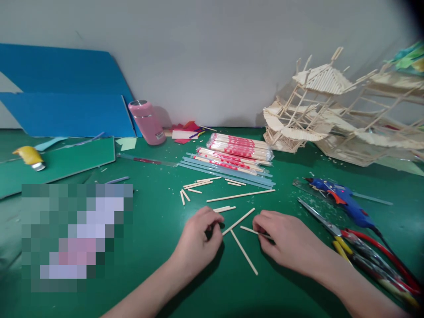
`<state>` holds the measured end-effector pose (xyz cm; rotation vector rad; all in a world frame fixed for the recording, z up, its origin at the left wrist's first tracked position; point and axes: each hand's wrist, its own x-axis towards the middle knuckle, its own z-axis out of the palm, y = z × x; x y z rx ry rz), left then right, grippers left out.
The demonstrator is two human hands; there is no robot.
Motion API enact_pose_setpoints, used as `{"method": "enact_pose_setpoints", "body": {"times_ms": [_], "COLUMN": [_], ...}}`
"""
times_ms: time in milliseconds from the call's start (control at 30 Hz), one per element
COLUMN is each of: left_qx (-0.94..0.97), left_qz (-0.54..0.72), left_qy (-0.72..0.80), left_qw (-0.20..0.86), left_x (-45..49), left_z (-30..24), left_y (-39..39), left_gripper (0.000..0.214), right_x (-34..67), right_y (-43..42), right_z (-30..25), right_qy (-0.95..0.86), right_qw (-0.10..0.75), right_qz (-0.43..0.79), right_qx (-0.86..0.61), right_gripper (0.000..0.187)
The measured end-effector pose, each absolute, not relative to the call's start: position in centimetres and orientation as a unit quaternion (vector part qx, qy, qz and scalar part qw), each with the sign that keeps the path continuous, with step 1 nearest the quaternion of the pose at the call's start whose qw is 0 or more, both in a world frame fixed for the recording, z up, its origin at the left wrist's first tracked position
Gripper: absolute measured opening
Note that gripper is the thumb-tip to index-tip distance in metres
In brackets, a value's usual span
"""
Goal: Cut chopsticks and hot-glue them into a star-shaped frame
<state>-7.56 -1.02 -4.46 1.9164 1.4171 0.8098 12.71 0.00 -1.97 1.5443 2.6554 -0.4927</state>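
My right hand [281, 232] pinches a short thin wooden stick [248, 230] between thumb and fingers, low over the green tabletop. My left hand [202, 234] is curled, its thumb at the lower end of another wooden stick [239, 221]; the fingers partly hide that end. From below, a third wooden stick [244, 252] meets this one, forming a rough T. Just beyond my left fingers lie short sticks [228, 208], partly covered by the hand. Farther back, a longer stick [240, 195] rests crosswise, with several short pieces [198, 183] scattered to its left.
Packs of sticks [238, 148] and translucent glue sticks [228, 172] lie at the back centre. To the right are a blue glue gun [344, 198], scissors [319, 216], red-handled pliers [380, 247] and a stick-built pavilion model [321, 106]. A pink bottle [149, 123] and yellow cutter [29, 157] are left.
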Motion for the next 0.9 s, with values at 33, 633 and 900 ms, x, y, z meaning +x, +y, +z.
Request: {"method": "enact_pose_setpoints", "body": {"times_ms": [33,633,900], "left_qx": [0.703,0.782,0.846], "left_qz": [0.332,0.246,0.116], "left_qy": [0.544,0.507,0.498], "left_qw": [0.317,0.266,0.154], "left_x": [-7.9,-8.6,-7.8], "left_z": [-4.3,-4.1,-3.9], "left_y": [-0.8,-0.6,-1.6], "left_gripper": [0.019,0.013,0.009], "right_x": [12.7,12.8,12.2], "right_y": [-0.1,-1.2,-1.8], "right_z": [-2.0,-2.7,-2.6], "right_qy": [0.85,0.816,0.812], "right_qw": [0.016,-0.02,-0.054], "right_qz": [-0.163,-0.19,-0.202], "right_qx": [0.5,0.545,0.545], "right_gripper": [0.009,0.009,0.011]}}
